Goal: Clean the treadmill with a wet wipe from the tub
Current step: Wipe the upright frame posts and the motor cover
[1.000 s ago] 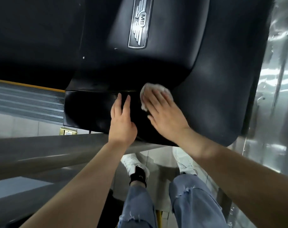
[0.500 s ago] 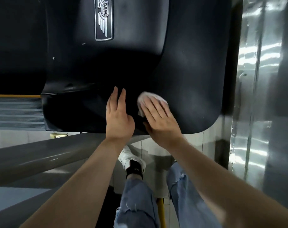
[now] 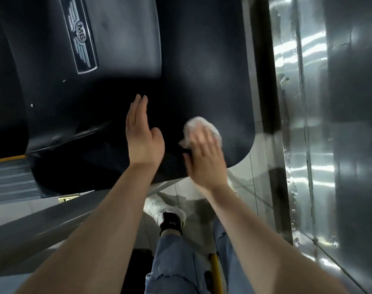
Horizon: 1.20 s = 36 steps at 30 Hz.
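The treadmill's black motor cover fills the upper half of the view, with a silver winged badge at its top left. My right hand presses a crumpled white wet wipe flat against the cover near its rounded right corner; the fingers look straight but blurred. My left hand lies flat on the cover just left of the wipe, fingers straight and together. The tub is not in view.
A grey handrail bar crosses the lower left under my left forearm. A shiny metal wall panel runs down the right side. My legs in jeans and white shoes stand on the tiled floor below.
My right hand has slid the wipe to the right, toward the cover's rounded corner. The left hand stayed on the cover while the view shifted right.
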Tool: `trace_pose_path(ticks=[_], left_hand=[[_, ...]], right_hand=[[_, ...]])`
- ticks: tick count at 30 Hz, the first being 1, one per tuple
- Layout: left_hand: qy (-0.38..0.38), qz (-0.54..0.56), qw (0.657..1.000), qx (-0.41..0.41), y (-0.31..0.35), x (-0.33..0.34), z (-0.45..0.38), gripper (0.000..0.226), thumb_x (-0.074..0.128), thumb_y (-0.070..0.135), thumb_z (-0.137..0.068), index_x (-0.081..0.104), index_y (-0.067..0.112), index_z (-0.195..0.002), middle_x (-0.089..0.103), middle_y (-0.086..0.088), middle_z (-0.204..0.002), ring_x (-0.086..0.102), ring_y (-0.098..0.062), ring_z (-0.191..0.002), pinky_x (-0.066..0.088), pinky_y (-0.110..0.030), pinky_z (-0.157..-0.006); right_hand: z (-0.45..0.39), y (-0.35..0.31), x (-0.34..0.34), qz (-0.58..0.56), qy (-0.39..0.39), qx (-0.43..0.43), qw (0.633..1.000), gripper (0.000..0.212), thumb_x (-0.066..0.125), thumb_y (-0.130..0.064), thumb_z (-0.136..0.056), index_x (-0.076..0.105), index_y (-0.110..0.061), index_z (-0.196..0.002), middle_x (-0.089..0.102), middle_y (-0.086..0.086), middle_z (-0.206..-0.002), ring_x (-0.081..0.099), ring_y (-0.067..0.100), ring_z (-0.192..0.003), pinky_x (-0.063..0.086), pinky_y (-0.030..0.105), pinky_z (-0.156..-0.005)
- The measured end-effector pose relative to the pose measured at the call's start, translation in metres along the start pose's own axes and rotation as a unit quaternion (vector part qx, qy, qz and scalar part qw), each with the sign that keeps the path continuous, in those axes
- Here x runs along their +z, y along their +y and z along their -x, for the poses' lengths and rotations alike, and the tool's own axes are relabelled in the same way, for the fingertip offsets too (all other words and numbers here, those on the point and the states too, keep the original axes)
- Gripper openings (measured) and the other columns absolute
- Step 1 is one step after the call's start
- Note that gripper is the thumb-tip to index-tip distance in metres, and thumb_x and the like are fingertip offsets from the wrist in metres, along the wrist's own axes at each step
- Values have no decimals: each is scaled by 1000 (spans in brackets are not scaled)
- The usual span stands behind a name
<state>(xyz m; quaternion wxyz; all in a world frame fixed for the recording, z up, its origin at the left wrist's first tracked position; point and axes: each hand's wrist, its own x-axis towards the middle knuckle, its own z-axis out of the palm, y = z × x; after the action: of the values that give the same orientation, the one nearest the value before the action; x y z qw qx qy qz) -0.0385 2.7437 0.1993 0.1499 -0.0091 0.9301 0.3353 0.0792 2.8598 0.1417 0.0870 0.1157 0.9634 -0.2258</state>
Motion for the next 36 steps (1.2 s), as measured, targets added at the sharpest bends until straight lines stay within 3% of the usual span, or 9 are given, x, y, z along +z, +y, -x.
trace_pose_path(ticks=[4, 6, 11, 16, 19, 24, 30, 33, 36], left_hand=[[-46, -18, 999, 17, 6, 1, -18, 67, 39, -3, -93, 26, 18, -156, 19, 5, -164, 14, -10, -151, 14, -36, -125], [-48, -40, 997, 34, 4, 3, -28, 61, 38, 2, -97, 28, 17, -155, 22, 3, -163, 17, -12, -150, 15, -38, -125], [-34, -107, 990, 90, -12, -4, -44, 51, 39, 9, -101, 36, 12, -151, 30, -5, -161, 25, -21, -149, 20, -43, -123], [-19, -129, 986, 102, -23, -14, -64, 47, 36, 14, -104, 38, 11, -151, 29, -6, -161, 21, -21, -150, 16, -39, -123], [25, -114, 988, 97, -28, -14, -82, 48, 34, 11, -102, 41, 12, -149, 33, -5, -159, 23, -21, -150, 15, -35, -123], [52, -146, 985, 75, -30, -3, -87, 51, 37, 13, -102, 36, 16, -152, 27, -1, -162, 20, -17, -151, 14, -30, -121], [56, -177, 980, 66, -29, -3, -84, 54, 39, 11, -98, 36, 19, -151, 27, 3, -162, 21, -17, -150, 14, -34, -121], [61, -183, 978, 74, -26, -3, -83, 56, 40, 11, -94, 39, 18, -150, 31, 1, -160, 25, -19, -149, 18, -38, -121], [59, -187, 978, 66, -25, -4, -84, 60, 39, 14, -89, 40, 18, -149, 31, 1, -160, 26, -21, -148, 19, -39, -120]], right_hand=[[39, 18, -5, -110, 43, 302, 946, 70, 28, -44, -100, 8, -6, -156, -3, 10, -163, -8, 24, -152, 8, 46, -124], [13, -6, -6, -151, 77, 347, 923, 69, 28, -42, -99, 15, -2, -154, 5, 15, -163, -5, 27, -152, 7, 48, -123], [-24, -16, -1, -56, 28, -66, 996, 55, 42, -35, -97, 45, -9, -145, 39, 12, -153, 27, 32, -146, 16, 47, -121], [8, 28, -11, -116, 89, 302, 942, 68, 34, -42, -100, 15, -9, -156, 9, 12, -164, -2, 23, -152, 6, 45, -124], [-23, 5, -19, -175, 107, 368, 907, 70, 30, -46, -100, 13, -8, -156, 4, 12, -164, -8, 21, -152, -2, 43, -123], [-81, 5, -28, -85, 51, -89, 991, 62, 41, -40, -100, 33, -8, -152, 22, 12, -161, 14, 28, -151, 13, 47, -122], [-81, 58, -42, -157, 109, 266, 945, 69, 34, -48, -101, 21, -8, -156, 12, 11, -164, 5, 24, -152, 19, 49, -121], [-94, 9, -39, -100, 50, -45, 993, 68, 43, -45, -98, 31, -4, -151, 24, 15, -160, 9, 30, -151, 12, 47, -123], [-116, 7, -38, -11, -6, -255, 967, 68, 47, -45, -96, 34, -8, -151, 28, 12, -160, 18, 31, -150, 16, 46, -122]])
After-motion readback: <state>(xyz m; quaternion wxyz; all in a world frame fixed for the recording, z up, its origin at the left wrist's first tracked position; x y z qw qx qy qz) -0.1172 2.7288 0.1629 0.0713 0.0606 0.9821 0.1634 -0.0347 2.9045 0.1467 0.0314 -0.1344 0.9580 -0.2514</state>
